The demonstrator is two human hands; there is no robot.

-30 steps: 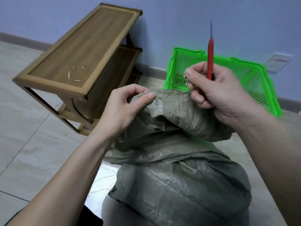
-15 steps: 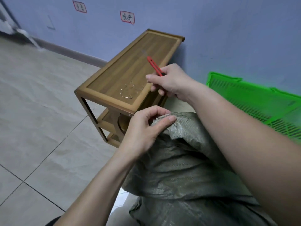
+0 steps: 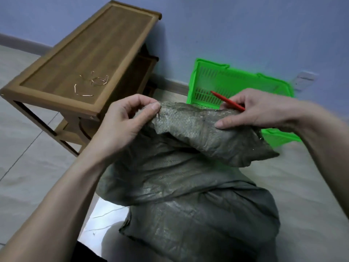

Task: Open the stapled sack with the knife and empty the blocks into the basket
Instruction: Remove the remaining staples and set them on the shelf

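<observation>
A grey-green woven sack (image 3: 188, 186) stands on the floor in front of me, its top folded over. My left hand (image 3: 128, 121) pinches the left corner of the sack's top edge. My right hand (image 3: 258, 110) holds a red knife (image 3: 226, 100) that points up and to the left, while its thumb and fingers grip the right part of the top edge. Behind the sack, against the wall, stands a bright green plastic basket (image 3: 226, 80). The blocks are hidden inside the sack.
A low wooden shelf (image 3: 85, 59) stands to the left by the wall, with several bent metal staples (image 3: 94, 82) lying on its top. A wall socket (image 3: 306, 78) sits behind the basket. Tiled floor lies all around.
My right hand has come back from the shelf top to the sack's right edge, still with the red knife. More staples lie on the shelf. My left hand has kept its hold.
</observation>
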